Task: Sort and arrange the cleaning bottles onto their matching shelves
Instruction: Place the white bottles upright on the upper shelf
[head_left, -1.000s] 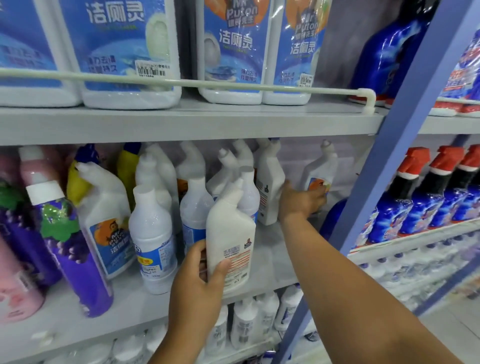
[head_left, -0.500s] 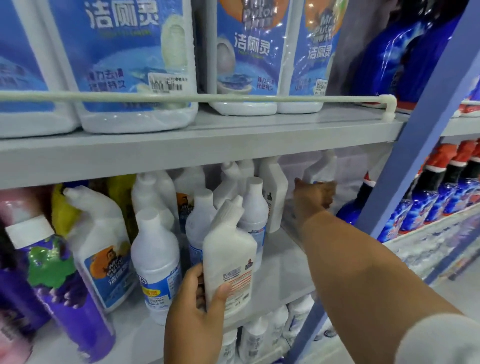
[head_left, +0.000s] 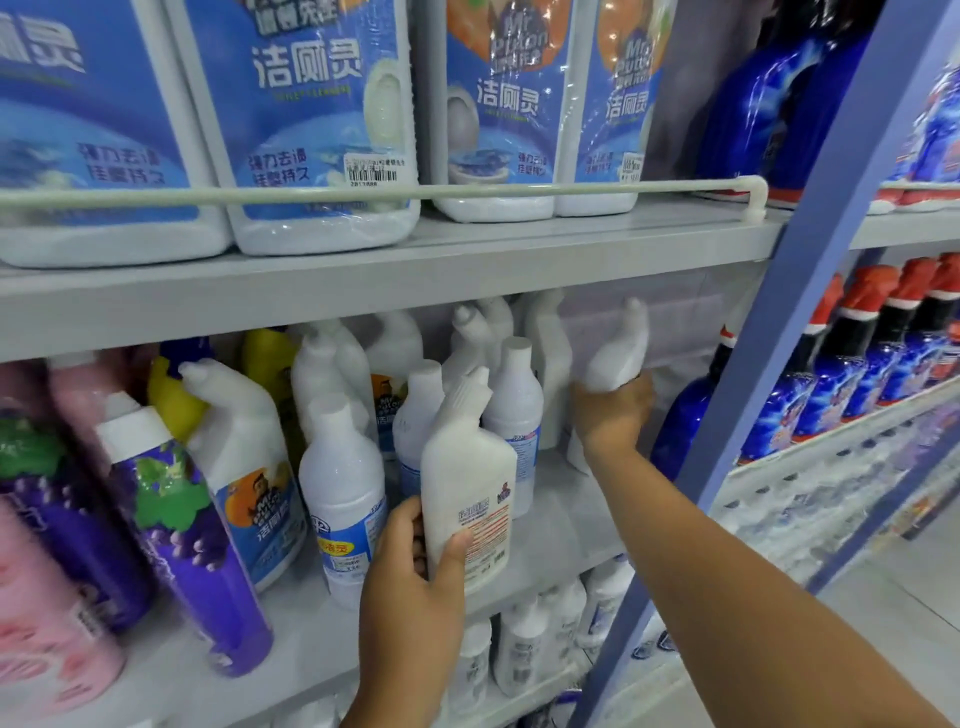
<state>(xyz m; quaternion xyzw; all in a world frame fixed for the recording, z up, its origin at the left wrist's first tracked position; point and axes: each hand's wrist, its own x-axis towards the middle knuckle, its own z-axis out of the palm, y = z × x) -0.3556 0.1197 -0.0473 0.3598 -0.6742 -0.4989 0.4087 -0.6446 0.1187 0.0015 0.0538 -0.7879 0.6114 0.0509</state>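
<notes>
My left hand (head_left: 415, 587) grips a white angled-neck bottle (head_left: 467, 467) that stands near the front edge of the middle shelf (head_left: 561, 540). Deeper on the same shelf, at its right end, my right hand (head_left: 610, 415) holds a second white angled-neck bottle (head_left: 618, 348) around its body; its lower half is hidden behind my fingers. Several white round-capped and angled-neck bottles (head_left: 337, 467) crowd the shelf between and behind my hands.
Purple grape-label bottles (head_left: 182, 540) and pink bottles (head_left: 47, 613) fill the shelf's left side. Large blue-label jugs (head_left: 311, 130) sit on the upper shelf behind a white rail (head_left: 467, 189). A blue upright post (head_left: 810, 291) borders the right; dark blue red-capped bottles (head_left: 862, 374) stand beyond it.
My right hand has closed around the far white bottle and shifted it toward the front. The camera moved closer and lower. My left hand keeps its grip on the front bottle.
</notes>
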